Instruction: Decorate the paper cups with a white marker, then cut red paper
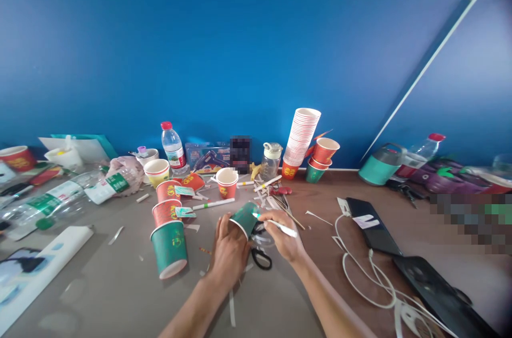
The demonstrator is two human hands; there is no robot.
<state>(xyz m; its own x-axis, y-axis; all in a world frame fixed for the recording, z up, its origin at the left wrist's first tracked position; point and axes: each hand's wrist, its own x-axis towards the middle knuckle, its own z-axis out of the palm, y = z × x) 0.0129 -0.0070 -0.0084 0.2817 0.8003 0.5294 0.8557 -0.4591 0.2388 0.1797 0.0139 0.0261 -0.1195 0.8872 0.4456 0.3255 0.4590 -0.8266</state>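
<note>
My left hand point(231, 254) is closed round a green paper cup point(245, 216) that lies tilted on its side, its open rim toward the hand. Between the fingers of my right hand point(286, 239) is a white marker point(287, 230), and its greenish tip meets the cup's side near the base. Black-handled scissors point(262, 259) lie just below the cup, their blades mostly hidden. To the left, a nested row of paper cups lies along the table, with a green cup point(170, 249) nearest me and red cups point(167, 212) behind it.
A tall stack of paper cups point(301, 138) leans by the blue partition point(240, 61). Paper scraps and markers point(214, 203) litter the middle. Plastic bottles point(54, 199) lie left. On the right are a phone point(374, 226), white cables point(346, 268) and a teal container point(377, 165).
</note>
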